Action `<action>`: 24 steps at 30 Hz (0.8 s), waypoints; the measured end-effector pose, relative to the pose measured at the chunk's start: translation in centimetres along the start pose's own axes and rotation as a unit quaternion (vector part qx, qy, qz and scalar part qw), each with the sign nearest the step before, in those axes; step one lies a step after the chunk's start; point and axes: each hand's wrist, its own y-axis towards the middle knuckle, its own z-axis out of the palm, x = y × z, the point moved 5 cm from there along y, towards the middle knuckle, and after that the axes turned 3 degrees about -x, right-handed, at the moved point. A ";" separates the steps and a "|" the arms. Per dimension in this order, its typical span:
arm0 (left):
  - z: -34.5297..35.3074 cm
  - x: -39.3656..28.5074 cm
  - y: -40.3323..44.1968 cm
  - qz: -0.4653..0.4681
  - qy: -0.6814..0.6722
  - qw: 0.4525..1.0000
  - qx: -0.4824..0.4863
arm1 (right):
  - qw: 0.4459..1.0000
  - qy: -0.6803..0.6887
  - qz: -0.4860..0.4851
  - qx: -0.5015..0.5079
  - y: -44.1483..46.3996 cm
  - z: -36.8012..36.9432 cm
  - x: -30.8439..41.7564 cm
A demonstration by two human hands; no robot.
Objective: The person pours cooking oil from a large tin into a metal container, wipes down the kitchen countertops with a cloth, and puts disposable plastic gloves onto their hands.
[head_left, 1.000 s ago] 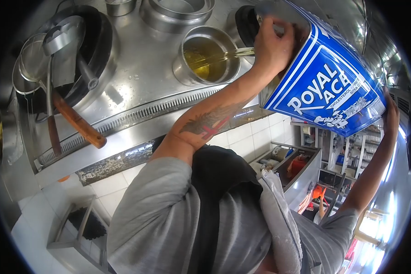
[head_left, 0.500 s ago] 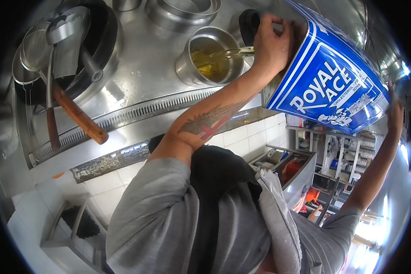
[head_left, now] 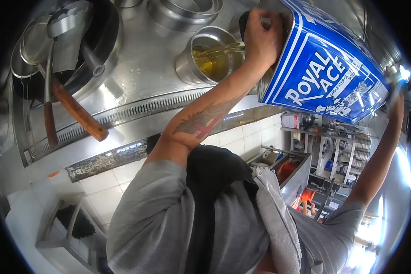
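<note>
I find the large blue rectangular metal tin with white "ROYAL ACE" lettering [head_left: 326, 75] tipped on a slant beside the steel worktop [head_left: 139, 57], its mouth end toward the work surface. My left hand [head_left: 263, 40] grips the tin at the mouth end, fingers curled in and thumb bent toward them. My right hand [head_left: 393, 89] is at the opposite end of the tin; blur and glare obscure its fingers, and I cannot tell how wide they are spread. A clear yellow stream of liquid [head_left: 221, 49] runs past my left hand into the round, deep stainless-steel pot [head_left: 183, 67], which stands on the worktop and contains yellow liquid [head_left: 213, 68]. Behind the pot is a wide, round steel vessel [head_left: 162, 18]. To the left, a round wire-mesh strainer [head_left: 35, 43] and a brown wooden handle [head_left: 80, 113] lie across a large black wok [head_left: 109, 34]. A slotted metal grille [head_left: 144, 109] follows the worktop's near edge. A white cloth [head_left: 275, 214] hangs down my front.
</note>
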 end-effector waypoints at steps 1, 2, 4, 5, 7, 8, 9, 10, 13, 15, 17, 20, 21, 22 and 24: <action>0.0 0.0 0.0 0.002 0.000 1.000 -0.001 | 1.000 0.007 0.002 -0.014 -0.1 0.2 0.8; -0.1 0.2 -0.1 0.004 -0.005 1.000 -0.004 | 1.000 0.011 0.003 -0.021 -0.2 0.4 1.5; -0.3 0.3 -0.3 0.006 -0.007 1.000 -0.009 | 0.999 -0.023 0.026 -0.036 -0.1 0.8 2.9; -0.5 0.3 -0.4 0.013 -0.009 1.000 -0.013 | 0.996 -0.061 0.049 -0.045 0.2 0.9 3.2; -0.9 -0.5 -0.6 0.020 -0.011 1.000 -0.019 | 0.998 -0.030 0.037 -0.048 2.5 0.7 2.0; -1.2 -1.6 -0.8 -0.008 -0.012 1.000 -0.022 | 0.998 0.001 0.026 -0.051 4.4 0.3 0.3; -1.0 -1.7 -1.2 -0.021 -0.012 0.999 -0.024 | 0.998 0.031 0.016 -0.054 6.2 -0.1 -1.3; -0.9 -1.9 -1.6 -0.035 -0.012 0.999 -0.026 | 0.998 0.037 0.022 -0.053 6.2 -0.2 -0.4; -1.1 -2.1 -2.5 0.126 0.097 0.973 -0.168 | 0.996 0.048 0.044 -0.067 1.7 1.5 7.3; -1.3 0.1 -1.3 0.070 -0.044 0.996 -0.037 | 0.992 0.084 0.059 -0.079 -1.5 3.2 13.6; -1.2 0.8 -1.7 0.062 -0.091 0.994 -0.023 | 0.993 0.018 0.059 -0.097 -3.0 4.0 17.9; -0.9 1.5 -2.3 0.043 -0.186 0.982 0.000 | 0.817 0.007 0.542 -0.196 17.8 -2.7 2.3; -1.2 1.2 -2.6 0.092 -0.158 0.983 -0.022 | 0.788 -0.077 0.586 -0.171 18.8 -3.2 2.3; -1.2 0.9 -3.2 0.140 -0.130 0.981 -0.043 | 0.915 -0.090 0.337 -0.203 9.4 -0.3 10.7; -1.3 0.4 -4.2 0.118 -0.095 0.988 -0.037 | 0.973 -0.099 0.071 -0.196 -2.9 4.2 22.6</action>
